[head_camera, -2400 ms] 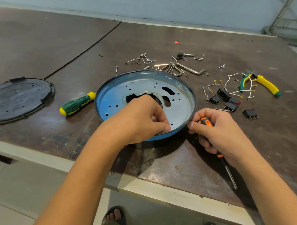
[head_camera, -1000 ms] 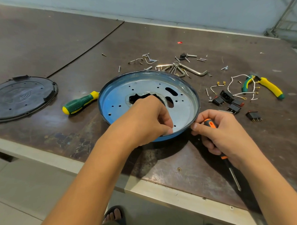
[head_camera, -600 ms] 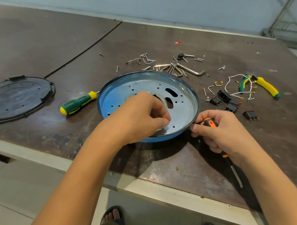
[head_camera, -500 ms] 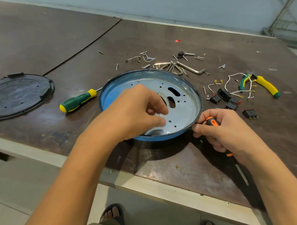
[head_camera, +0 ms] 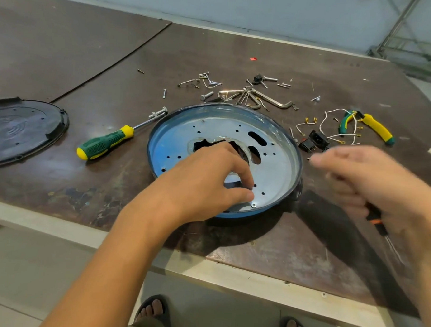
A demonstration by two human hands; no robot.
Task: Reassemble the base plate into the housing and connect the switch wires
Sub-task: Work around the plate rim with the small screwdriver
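The housing (head_camera: 280,128), a shallow round pan with a blue-painted wall and a dark rolled rim, lies on the desk (head_camera: 68,181) near its front edge; the base plate (head_camera: 276,166), a flat disc of dull silver sheet metal, sits inside it, pierced with small round holes, two oval slots and a ragged central opening. The left hand (head_camera: 204,177) lies over the near half of the plate with its fingers bent; the thumb tip is just beside a small screw (head_camera: 254,204) seated in the plate near the rim; whether the fingers pinch anything cannot be told. The right hand (head_camera: 371,180), blurred, is to the right of the housing and closed round a black screwdriver (head_camera: 377,223) with an orange collar, its thin steel shaft pointing toward the desk's front edge.

The switches (head_camera: 314,140), small black plastic blocks, lie right of the housing among the white wires (head_camera: 339,136) with brass-coloured terminals; pliers (head_camera: 377,128) with yellow-and-green grips lie just beyond them. A second screwdriver (head_camera: 104,143), ribbed green handle with yellow ends, lies left of the housing; farther left is a round black plastic cover (head_camera: 20,130) with moulded curved ridges, no lettering legible. Behind the housing are bright hex keys (head_camera: 269,100) and scattered loose screws. The desk is worn, dark brown board, scuffed, with a pale edge.
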